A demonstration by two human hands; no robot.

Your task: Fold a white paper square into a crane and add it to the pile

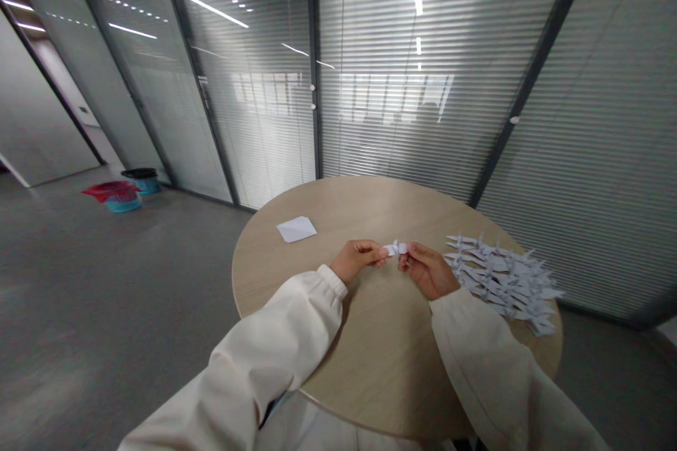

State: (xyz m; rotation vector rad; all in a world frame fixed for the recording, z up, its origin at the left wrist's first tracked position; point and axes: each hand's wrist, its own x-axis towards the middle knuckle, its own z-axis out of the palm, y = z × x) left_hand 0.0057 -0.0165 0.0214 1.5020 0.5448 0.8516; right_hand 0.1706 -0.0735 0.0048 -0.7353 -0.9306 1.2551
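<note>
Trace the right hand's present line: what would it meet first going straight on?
The small folded paper at the right hand's fingertips, then probably the left hand beyond, depth being unclear.

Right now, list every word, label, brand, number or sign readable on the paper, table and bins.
No readable text. The folded paper between left hand and right hand, the paper cranes, the white sheet and the wooden table show none; the two bins are too small and blurred to tell.

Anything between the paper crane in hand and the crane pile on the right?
Only the right hand, pinching the paper crane on the side toward the pile of paper cranes. No other object sits between them on the round wooden table.
</note>
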